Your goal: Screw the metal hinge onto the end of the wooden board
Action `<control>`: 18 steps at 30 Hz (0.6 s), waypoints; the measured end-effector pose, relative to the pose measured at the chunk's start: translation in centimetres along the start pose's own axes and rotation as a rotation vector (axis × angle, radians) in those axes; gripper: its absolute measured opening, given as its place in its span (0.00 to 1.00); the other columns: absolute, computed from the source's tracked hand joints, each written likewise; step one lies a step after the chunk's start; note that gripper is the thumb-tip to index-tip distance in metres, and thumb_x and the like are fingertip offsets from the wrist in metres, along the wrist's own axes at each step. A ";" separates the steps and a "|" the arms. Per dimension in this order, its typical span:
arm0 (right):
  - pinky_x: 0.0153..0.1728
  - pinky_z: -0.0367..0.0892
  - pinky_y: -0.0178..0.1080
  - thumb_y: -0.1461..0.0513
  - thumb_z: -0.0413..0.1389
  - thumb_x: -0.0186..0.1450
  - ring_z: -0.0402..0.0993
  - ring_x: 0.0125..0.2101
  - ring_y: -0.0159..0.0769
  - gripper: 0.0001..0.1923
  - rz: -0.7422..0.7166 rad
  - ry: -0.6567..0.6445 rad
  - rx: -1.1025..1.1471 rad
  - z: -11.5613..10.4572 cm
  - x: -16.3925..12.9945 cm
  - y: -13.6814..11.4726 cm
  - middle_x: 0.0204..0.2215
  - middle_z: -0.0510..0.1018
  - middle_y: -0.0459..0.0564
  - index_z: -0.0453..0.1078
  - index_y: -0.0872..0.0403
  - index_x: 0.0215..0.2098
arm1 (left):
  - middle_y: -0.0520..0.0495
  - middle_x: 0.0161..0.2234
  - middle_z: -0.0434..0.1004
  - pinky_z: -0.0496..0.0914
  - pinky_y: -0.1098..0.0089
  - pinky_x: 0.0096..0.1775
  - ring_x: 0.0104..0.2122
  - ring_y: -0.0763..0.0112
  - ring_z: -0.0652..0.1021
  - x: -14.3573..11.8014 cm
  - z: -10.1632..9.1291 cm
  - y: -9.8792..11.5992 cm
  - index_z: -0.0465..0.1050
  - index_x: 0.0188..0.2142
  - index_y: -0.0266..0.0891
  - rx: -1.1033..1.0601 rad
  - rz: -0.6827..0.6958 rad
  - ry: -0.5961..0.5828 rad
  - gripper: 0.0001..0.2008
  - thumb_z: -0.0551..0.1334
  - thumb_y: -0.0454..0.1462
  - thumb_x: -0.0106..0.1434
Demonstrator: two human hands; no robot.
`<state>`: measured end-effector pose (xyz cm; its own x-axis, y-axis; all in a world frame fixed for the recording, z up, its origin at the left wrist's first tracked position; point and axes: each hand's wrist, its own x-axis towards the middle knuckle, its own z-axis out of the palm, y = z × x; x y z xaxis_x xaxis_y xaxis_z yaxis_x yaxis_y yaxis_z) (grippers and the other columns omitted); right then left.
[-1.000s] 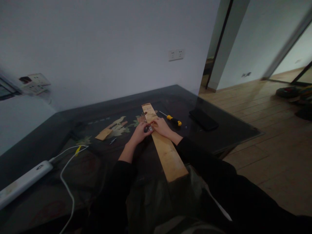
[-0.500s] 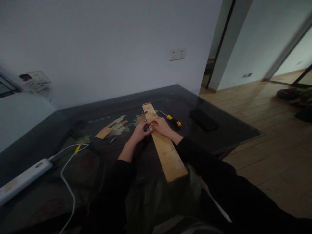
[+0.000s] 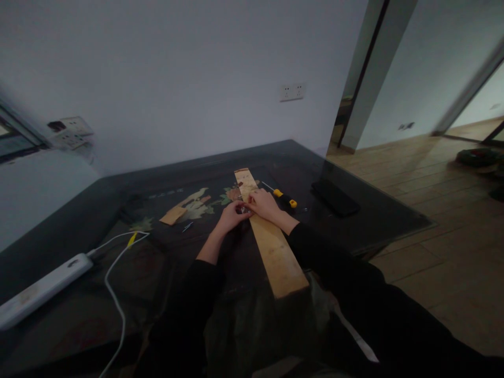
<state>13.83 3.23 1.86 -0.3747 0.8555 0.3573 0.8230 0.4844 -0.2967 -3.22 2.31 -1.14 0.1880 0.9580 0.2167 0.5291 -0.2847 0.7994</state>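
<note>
Pale yellow plank (image 3: 271,244); yellow-and-black screwdriver (image 3: 284,198); white power strip (image 3: 43,289).

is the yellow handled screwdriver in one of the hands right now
No, the screwdriver lies on the table beyond the right hand, apart from both hands.

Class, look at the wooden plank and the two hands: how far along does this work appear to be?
Laid out: the wooden plank lies on the dark table, with the yellow-handled screwdriver beside it, untouched. In hand: the left hand and right hand meet over a small metal part at the plank's left edge. No fixing is visible yet; the part's details are too small to tell.
</note>
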 end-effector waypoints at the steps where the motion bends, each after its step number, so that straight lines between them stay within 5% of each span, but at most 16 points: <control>1: 0.43 0.62 0.41 0.53 0.55 0.67 0.70 0.46 0.44 0.13 -0.010 -0.015 -0.031 0.0 0.2 0.0 0.42 0.78 0.56 0.74 0.54 0.37 | 0.45 0.37 0.79 0.70 0.64 0.42 0.37 0.63 0.76 -0.1 -0.1 0.2 0.74 0.39 0.38 0.018 -0.001 -0.007 0.19 0.71 0.43 0.49; 11: 0.41 0.62 0.39 0.51 0.50 0.70 0.76 0.42 0.43 0.20 -0.173 -0.167 -0.185 -1.3 1.5 -0.2 0.37 0.82 0.57 0.77 0.56 0.36 | 0.45 0.39 0.78 0.69 0.63 0.45 0.39 0.62 0.76 -0.6 -0.5 1.2 0.72 0.41 0.38 -0.012 -0.020 -0.050 0.20 0.71 0.41 0.50; 18: 0.43 0.65 0.40 0.52 0.51 0.70 0.77 0.43 0.46 0.19 -0.167 -0.117 -0.214 -1.3 1.0 -1.1 0.41 0.81 0.61 0.76 0.59 0.42 | 0.45 0.37 0.77 0.69 0.61 0.46 0.38 0.64 0.76 -0.2 -0.6 0.7 0.72 0.41 0.35 -0.201 -0.053 -0.108 0.22 0.72 0.38 0.47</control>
<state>13.14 3.30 3.72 -0.5488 0.7887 0.2771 0.8126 0.5812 -0.0448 -3.38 1.92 -0.32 0.2576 0.9589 0.1188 0.3669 -0.2108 0.9061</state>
